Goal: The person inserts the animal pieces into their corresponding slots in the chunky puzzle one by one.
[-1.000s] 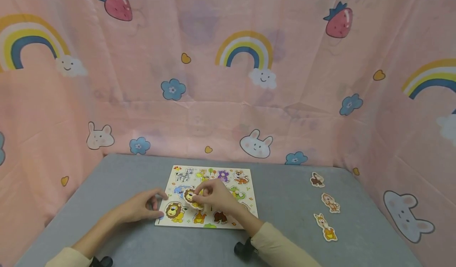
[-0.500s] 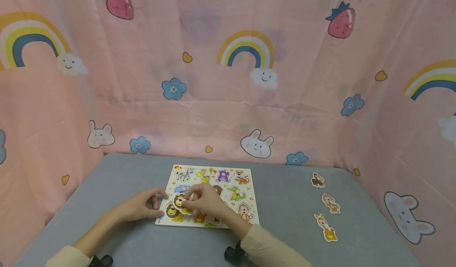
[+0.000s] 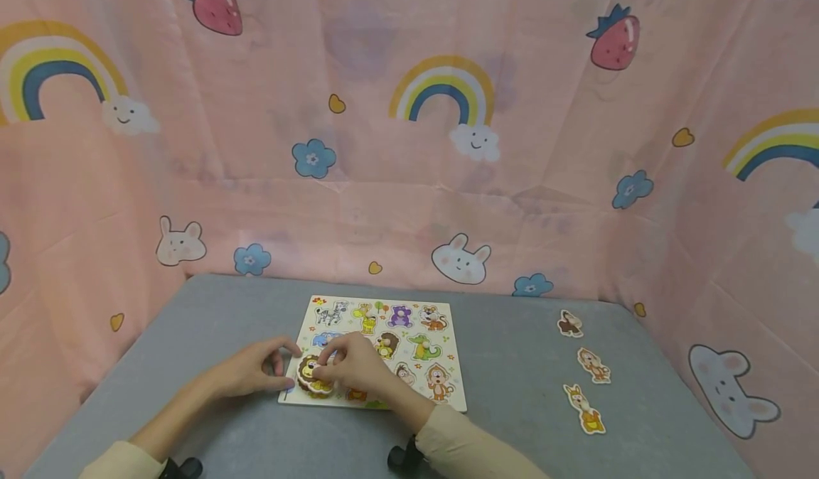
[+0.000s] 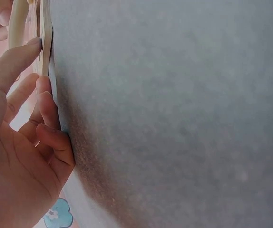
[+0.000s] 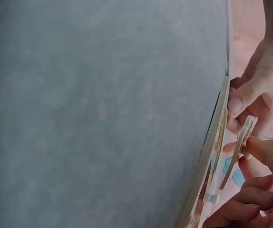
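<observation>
My right hand (image 3: 358, 362) pinches a lion puzzle piece (image 3: 307, 367) between thumb and fingers. The piece hangs over the front left lion picture of a white animal puzzle board (image 3: 451, 340), mostly covering it. Seen edge-on in the right wrist view, the lion piece (image 5: 235, 156) is tilted and slightly apart from the board (image 5: 212, 137). At the board's left edge, my left hand (image 3: 246, 372) touches with thumb and index finger. The left wrist view shows that hand (image 4: 22, 152) with its thumb tip on the edge and the other fingers loosely bent.
Three loose animal pieces lie on the grey table to the right: a brown monkey-like piece (image 3: 570, 323), a light brown one (image 3: 593, 364) and an orange kangaroo-like one (image 3: 585, 409). A pink patterned curtain (image 3: 409, 209) encloses the back and sides.
My right hand has carried the lion piece left and toward the board's front left corner, over the printed lion. The left hand has stayed at the board's edge.
</observation>
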`<state>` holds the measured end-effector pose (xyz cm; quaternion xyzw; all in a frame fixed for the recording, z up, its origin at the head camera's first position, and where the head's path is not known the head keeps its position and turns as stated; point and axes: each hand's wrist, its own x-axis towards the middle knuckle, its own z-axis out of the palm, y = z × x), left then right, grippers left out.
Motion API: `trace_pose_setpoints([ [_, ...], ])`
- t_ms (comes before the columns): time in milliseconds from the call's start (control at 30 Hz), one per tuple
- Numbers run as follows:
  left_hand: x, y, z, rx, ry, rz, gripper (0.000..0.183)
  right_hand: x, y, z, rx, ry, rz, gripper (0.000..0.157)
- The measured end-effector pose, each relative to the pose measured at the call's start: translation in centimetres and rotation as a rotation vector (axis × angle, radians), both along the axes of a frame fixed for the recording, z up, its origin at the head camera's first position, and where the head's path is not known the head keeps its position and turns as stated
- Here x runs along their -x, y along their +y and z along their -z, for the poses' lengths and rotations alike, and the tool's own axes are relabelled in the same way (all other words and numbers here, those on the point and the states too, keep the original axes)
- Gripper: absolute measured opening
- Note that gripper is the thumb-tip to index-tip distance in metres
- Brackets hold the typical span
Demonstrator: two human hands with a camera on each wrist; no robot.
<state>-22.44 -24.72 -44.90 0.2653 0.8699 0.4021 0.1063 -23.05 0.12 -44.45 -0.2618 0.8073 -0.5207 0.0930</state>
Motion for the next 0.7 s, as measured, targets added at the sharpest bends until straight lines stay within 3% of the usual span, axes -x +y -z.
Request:
trace_pose_setpoints([
  [400, 0.02, -0.01, 0.07, 0.002, 0.000, -0.004, 0.040, -0.36, -0.62, 0.31, -0.056, -0.034, 0.024, 0.015],
  [700, 0.02, 0.01, 0.07, -0.008, -0.001, 0.001, 0.041, -0.84, -0.94, 0.10, -0.071, -0.008, 0.078, 0.015],
])
